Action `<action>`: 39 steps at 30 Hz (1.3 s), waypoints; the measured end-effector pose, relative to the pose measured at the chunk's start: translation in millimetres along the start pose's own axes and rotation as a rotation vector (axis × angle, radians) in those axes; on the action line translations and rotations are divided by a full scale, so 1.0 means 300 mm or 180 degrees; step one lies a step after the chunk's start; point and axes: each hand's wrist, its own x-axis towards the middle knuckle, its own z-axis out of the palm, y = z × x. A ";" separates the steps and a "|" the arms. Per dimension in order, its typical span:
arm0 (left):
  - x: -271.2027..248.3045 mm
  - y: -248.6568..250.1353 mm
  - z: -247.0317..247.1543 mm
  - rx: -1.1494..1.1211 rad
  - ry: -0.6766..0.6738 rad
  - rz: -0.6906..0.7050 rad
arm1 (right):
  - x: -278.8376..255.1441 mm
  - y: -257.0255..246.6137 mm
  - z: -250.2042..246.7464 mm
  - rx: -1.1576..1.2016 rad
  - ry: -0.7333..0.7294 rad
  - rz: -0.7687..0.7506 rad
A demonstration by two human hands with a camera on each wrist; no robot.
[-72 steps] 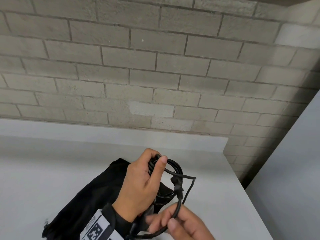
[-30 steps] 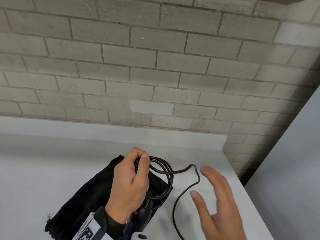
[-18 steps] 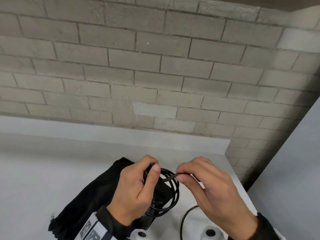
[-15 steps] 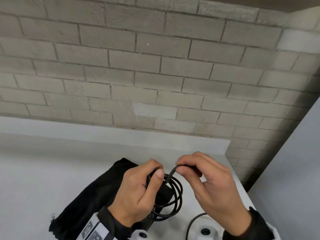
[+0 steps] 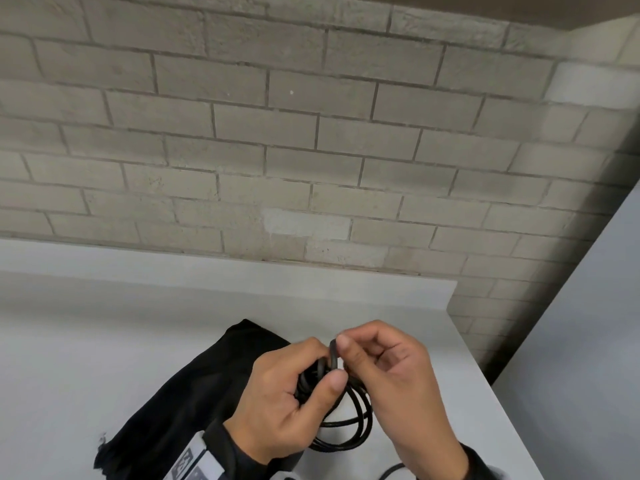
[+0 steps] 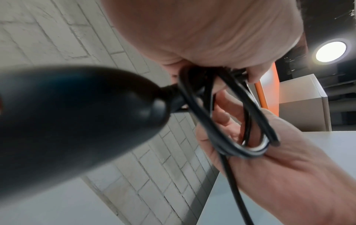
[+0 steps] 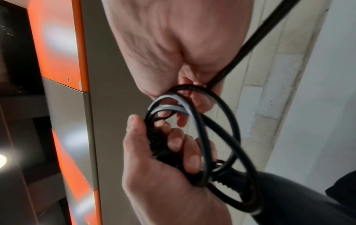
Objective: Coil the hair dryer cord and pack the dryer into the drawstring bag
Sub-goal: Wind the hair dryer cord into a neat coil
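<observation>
Now black cord loops loosely, gripped by left hand, pinched by right hand.

A pale grey worktop ran up to the brick wall, a raised ledge along its back edge. A black cloth bag lay slumped flat on it, near the front. A loose end of black cord trailed by the front edge.
</observation>
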 end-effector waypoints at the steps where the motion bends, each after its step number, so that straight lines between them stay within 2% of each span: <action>1: -0.002 0.003 0.006 -0.0017 0.0021 -0.0017 | -0.006 0.013 -0.003 -0.0010 -0.0026 0.0025; 6: 0.007 0.012 -0.001 0.0086 0.0370 -0.0110 | -0.060 0.047 -0.017 0.0187 -0.0570 0.0129; 8: 0.012 0.008 -0.008 0.0145 0.0468 -0.0217 | -0.069 0.052 -0.019 -0.0003 -0.0599 0.0179; 11: 0.010 0.006 -0.006 0.0136 0.0475 -0.0365 | -0.062 0.047 -0.026 -0.0401 -0.0628 0.0168; 18: 0.015 0.028 0.000 0.0003 0.0473 -0.0581 | -0.033 0.016 -0.055 -0.0164 -0.1326 0.0306; 21: 0.019 0.025 0.008 -0.0071 0.0491 -0.0801 | -0.028 0.021 -0.050 0.0015 -0.1311 0.0346; 23: 0.020 0.016 0.007 -0.0002 0.0562 -0.0877 | -0.043 0.039 -0.027 -0.0056 -0.0972 0.0354; 25: 0.020 0.013 0.006 0.0018 0.0641 -0.0936 | -0.064 0.066 -0.004 -0.0615 -0.0400 -0.0179; 27: 0.019 0.012 0.005 0.0001 0.0728 -0.1007 | -0.072 0.106 0.004 -0.1561 0.0150 -0.1224; 28: 0.019 0.010 0.005 0.0012 0.0781 -0.1039 | -0.073 0.130 0.004 -0.1975 0.0299 -0.1752; 29: 0.018 0.008 0.004 0.0033 0.0846 -0.1070 | -0.072 0.148 0.006 -0.2367 0.0371 -0.2063; 30: 0.019 0.006 0.003 0.0054 0.0921 -0.1101 | -0.071 0.157 0.009 -0.2718 0.0473 -0.2178; 33: 0.023 0.007 0.006 0.0138 0.1051 -0.1102 | -0.081 0.173 0.026 -0.3413 0.0844 -0.2007; 35: 0.029 0.017 0.015 0.0268 0.1041 -0.0981 | -0.093 0.153 0.044 -0.3475 0.0720 -0.1740; 36: 0.032 0.021 0.019 0.0318 0.1042 -0.0918 | -0.097 0.135 0.054 -0.3286 0.0577 -0.1403; 39: 0.039 0.018 0.019 0.0413 0.1043 -0.0777 | -0.099 0.086 0.059 -0.2071 0.0045 0.0108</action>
